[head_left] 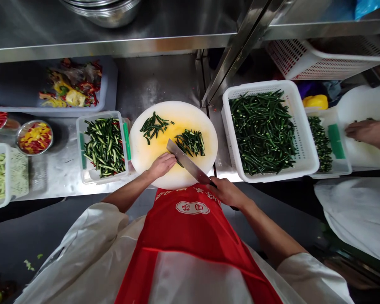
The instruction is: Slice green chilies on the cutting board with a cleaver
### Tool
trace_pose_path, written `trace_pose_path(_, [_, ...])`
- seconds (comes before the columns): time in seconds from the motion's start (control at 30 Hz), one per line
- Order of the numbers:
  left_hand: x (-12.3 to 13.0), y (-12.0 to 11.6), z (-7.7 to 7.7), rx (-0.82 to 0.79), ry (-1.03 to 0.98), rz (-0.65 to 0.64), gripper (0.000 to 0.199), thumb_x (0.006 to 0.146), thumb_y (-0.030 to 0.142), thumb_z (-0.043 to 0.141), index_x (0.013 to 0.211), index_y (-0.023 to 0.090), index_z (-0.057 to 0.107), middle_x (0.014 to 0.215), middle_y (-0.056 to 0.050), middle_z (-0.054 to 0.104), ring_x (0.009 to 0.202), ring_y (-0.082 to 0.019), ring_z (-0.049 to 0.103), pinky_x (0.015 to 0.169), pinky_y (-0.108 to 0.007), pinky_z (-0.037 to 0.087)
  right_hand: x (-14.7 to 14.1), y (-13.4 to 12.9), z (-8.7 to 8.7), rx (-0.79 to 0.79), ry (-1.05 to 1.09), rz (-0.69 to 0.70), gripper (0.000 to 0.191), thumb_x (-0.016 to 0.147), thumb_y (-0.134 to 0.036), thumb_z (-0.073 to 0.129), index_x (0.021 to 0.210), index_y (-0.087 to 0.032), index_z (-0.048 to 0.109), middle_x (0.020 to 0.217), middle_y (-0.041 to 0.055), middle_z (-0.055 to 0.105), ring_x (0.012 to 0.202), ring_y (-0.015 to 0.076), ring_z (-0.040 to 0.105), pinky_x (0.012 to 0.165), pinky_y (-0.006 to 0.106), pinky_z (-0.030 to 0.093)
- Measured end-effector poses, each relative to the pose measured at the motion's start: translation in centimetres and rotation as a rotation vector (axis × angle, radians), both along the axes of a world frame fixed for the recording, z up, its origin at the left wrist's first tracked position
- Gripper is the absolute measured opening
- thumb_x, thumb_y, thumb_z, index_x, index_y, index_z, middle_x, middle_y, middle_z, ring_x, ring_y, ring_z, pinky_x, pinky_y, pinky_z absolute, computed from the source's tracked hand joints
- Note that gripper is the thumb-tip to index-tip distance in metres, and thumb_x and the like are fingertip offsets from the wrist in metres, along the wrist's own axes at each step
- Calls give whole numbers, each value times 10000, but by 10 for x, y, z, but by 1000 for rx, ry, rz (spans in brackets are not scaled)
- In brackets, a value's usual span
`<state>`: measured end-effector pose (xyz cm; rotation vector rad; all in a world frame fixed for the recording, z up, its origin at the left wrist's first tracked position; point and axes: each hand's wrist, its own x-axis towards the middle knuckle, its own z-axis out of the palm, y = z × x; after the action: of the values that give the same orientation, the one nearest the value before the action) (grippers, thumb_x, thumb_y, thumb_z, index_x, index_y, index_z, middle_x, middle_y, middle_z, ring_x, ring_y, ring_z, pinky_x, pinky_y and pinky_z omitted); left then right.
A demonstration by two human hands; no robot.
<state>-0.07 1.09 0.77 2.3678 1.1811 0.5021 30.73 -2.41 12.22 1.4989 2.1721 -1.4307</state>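
A round white cutting board [141, 158] lies before me, stained yellow in its middle. My right hand [227, 191] is wrapped round the dark handle of a kitchen knife [191, 164]. The blade slants up and left across the board. Close to the blade's left side, my left hand [163, 165] rests on the board with its fingers curled together; what is under the fingertips is hidden. Just beyond the blade lies a heap of cut dark green vegetable strips [190, 142]. A looser group of green strips [154, 126] is at the board's far left.
A white basket [305, 139] of long green vegetables stands to the right. Left of the board is a clear tub [123, 173] of cut green pieces. Farther left are a metal bowl [34, 138] and a tray [19, 90] of scraps. A co-worker's hand [369, 133] is at far right.
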Motion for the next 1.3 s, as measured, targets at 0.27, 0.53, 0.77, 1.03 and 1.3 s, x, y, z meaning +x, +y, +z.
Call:
trace_pose_path(0.27, [-4, 2, -10, 60, -55, -9, 252, 993, 273, 424, 1018, 173, 655, 1024, -84, 676, 945, -181, 603, 901, -355, 523, 10, -1, 5, -107, -14, -12, 223, 964, -390, 435, 880, -217, 548, 729, 43, 659, 643, 174, 585, 577, 264, 308])
trace_pose_path(0.53, [-8, 11, 3, 70, -43, -98, 256, 989, 256, 419, 923, 188, 657, 972, -72, 674, 917, -175, 611, 874, -336, 518, -28, 5, -34, 59, -16, -56, 179, 964, -328, 428, 902, -194, 529, 839, 88, 675, 777, 203, 620, 647, 268, 330])
trace_pose_path(0.77, [-54, 92, 20, 139, 136, 533, 242, 914, 195, 455, 1037, 161, 660, 1084, -124, 624, 1033, -258, 572, 938, -411, 481, 11, -8, -12, 24, 52, 26, 267, 969, -410, 400, 834, -218, 526, 720, 44, 635, 643, 177, 561, 599, 275, 308])
trace_pose_path(1.03, [-50, 85, 34, 85, 40, 289, 262, 944, 254, 462, 1102, 163, 650, 1079, -100, 630, 1040, -224, 581, 954, -362, 486, 13, -11, -22, -49, 45, -193, 272, 938, -442, 422, 823, -217, 524, 601, -1, 589, 563, 163, 526, 560, 270, 314])
trace_pose_path(1.3, [3, 25, 7, 10, 35, 32, 268, 979, 235, 403, 1079, 180, 645, 1056, -86, 637, 1000, -198, 587, 898, -345, 518, 1, -5, -17, 25, -10, -162, 254, 939, -420, 426, 801, -220, 497, 693, 33, 623, 646, 173, 560, 580, 264, 306])
